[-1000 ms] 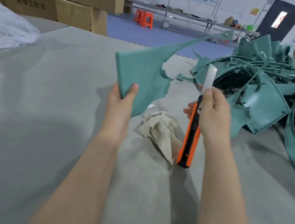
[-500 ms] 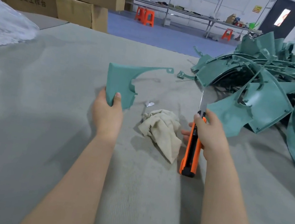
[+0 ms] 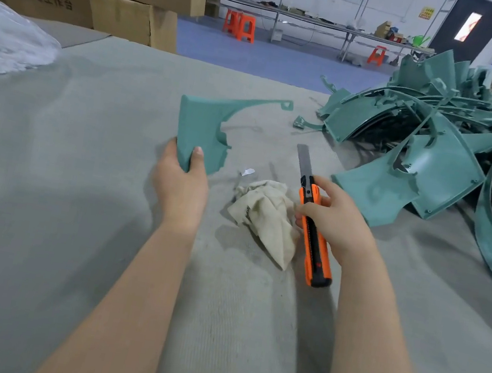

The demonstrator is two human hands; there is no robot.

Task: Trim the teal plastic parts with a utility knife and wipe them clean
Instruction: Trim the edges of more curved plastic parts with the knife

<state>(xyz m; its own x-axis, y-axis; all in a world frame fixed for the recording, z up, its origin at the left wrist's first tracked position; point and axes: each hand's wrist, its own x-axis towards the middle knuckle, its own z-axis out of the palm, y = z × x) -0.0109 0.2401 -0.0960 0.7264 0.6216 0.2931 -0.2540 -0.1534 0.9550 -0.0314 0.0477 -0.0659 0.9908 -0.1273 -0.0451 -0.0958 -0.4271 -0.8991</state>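
Above the counter, the left hand pinches the thin, seemingly light and stiff teal part by its broad corner, while the right hand grips the utility knife.

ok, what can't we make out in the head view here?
Head view:
- Teal part: near corner covered by left hand.
- Utility knife: mid-handle hidden under right hand.
- Pile of teal parts: cut off by right edge.
- Pale scrap beyond the cloth: too small to identify.
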